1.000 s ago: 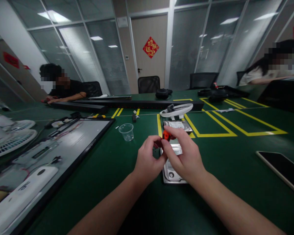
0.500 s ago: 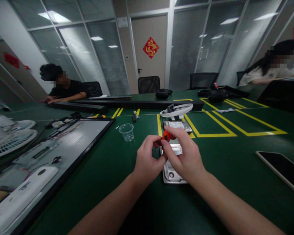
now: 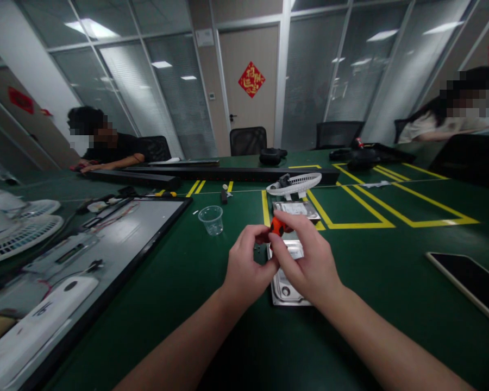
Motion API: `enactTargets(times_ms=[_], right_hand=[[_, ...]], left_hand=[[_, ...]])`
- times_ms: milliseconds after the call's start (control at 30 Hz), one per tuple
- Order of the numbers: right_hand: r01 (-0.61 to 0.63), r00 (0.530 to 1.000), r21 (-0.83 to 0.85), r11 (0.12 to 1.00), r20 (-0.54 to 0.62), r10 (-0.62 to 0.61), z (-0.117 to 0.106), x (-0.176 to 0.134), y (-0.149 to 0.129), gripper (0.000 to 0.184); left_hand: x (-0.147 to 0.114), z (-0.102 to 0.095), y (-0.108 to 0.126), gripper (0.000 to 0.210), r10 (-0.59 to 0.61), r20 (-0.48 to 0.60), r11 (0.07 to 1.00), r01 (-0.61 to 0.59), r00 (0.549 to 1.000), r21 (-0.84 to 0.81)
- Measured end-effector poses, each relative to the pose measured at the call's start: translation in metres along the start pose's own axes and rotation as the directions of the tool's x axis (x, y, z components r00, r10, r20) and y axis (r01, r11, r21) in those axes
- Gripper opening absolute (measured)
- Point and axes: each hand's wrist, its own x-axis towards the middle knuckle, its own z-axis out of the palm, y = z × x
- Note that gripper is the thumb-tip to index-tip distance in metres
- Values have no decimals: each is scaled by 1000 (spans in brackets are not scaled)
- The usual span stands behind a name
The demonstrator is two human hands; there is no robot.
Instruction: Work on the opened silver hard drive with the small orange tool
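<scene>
My right hand [image 3: 309,252] is closed around an orange and black screwdriver [image 3: 277,225], its handle showing between thumb and index finger. My left hand [image 3: 246,266] is pinched close against it, fingertips meeting the right hand's; whatever they grip is hidden. Both hands hover over a silver hard drive [image 3: 285,290], which they partly cover. The screwdriver's tip cannot be made out. Several tiny dark bits, perhaps screws, lie just left of the drive. A second hard drive [image 3: 296,209] lies farther back, beyond my fingers.
A clear plastic cup [image 3: 212,221] stands left of my hands. Farther left lie a dismantled flat panel [image 3: 158,217], a white power strip [image 3: 41,320] and fan parts [image 3: 24,239]. A phone [image 3: 468,282] rests at right; a white fan grille [image 3: 295,183] sits behind the drives. Two people sit across.
The orange handle has turned slightly between my right fingers, showing more black. Both hands otherwise stay in place over the hard drive.
</scene>
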Motion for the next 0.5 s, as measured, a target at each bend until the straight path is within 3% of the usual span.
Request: enactTargets(times_ms=[333, 500], right_hand=[[7, 999, 54, 999, 44, -10, 0, -2, 0, 46], [3, 1000, 25, 1000, 20, -4, 1, -1, 0, 42]], left_hand=[[4, -1, 4, 24, 38, 57, 999, -38, 998, -12], [1, -1, 2, 35, -24, 3, 1000, 24, 1000, -12]])
